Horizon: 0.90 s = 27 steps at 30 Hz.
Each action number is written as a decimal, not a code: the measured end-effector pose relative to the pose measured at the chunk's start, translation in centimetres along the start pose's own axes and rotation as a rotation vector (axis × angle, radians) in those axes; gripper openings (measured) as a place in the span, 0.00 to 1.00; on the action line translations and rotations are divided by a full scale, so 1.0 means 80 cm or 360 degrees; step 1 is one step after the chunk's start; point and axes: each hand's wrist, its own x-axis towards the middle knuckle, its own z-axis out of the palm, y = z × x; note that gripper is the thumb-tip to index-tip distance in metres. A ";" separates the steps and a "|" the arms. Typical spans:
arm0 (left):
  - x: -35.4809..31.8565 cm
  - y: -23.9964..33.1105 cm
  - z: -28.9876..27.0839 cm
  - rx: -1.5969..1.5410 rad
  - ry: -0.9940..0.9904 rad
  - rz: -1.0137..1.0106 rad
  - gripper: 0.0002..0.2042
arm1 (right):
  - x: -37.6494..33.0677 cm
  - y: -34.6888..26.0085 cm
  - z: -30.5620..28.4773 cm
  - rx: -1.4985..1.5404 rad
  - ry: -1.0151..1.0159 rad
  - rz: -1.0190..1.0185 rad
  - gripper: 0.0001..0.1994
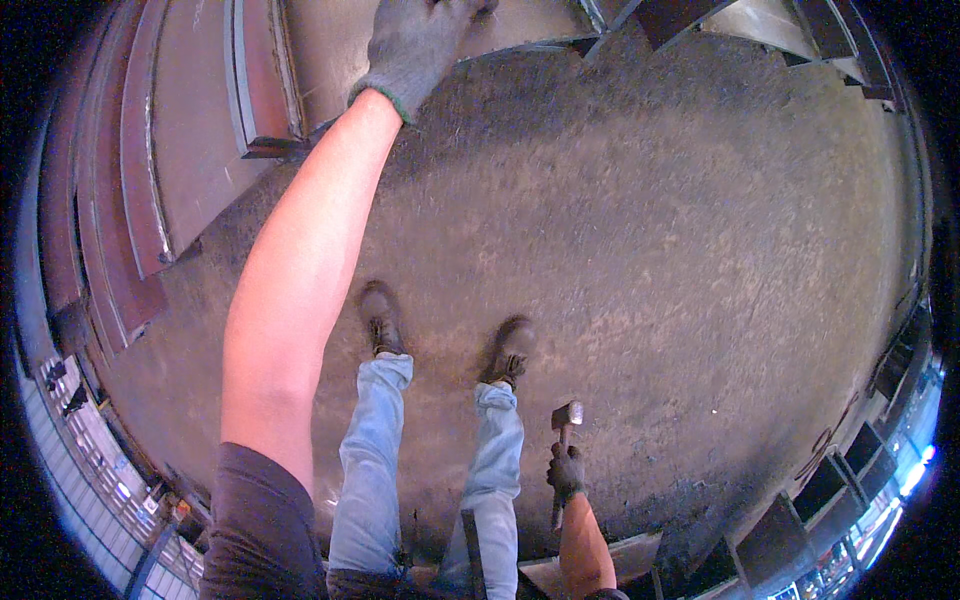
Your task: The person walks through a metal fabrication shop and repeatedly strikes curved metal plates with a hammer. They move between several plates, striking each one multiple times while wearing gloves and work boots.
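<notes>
My left hand [415, 45], in a grey knit glove, reaches far forward to the top of the view and rests on the edge of a steel frame [530, 45]; whether its fingers grip the edge cannot be seen. My right hand [566, 472], in a dark glove, hangs low beside my right leg and is closed around the handle of a small hammer [566, 415], its metal head pointing up. My legs in light blue jeans and brown boots stand on the dusty concrete floor [650, 250].
Rust-red steel beams and plates [180, 150] lie stacked along the left. More dark steel sections [830, 40] sit at the top right. Open-topped boxes or frames [830, 480] line the lower right edge.
</notes>
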 end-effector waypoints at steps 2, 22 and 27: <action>-0.006 0.012 0.000 0.0120 -0.0016 -0.0067 0.17 | -0.007 -0.007 0.004 0.0031 -0.0017 0.0040 0.13; -0.002 -0.003 -0.003 -0.0098 -0.0059 0.0020 0.16 | -0.022 -0.028 0.022 -0.0140 0.0054 0.0076 0.16; 0.001 0.010 -0.002 -0.0305 -0.0119 -0.0160 0.18 | -0.014 -0.033 0.018 -0.0155 0.0082 0.0016 0.15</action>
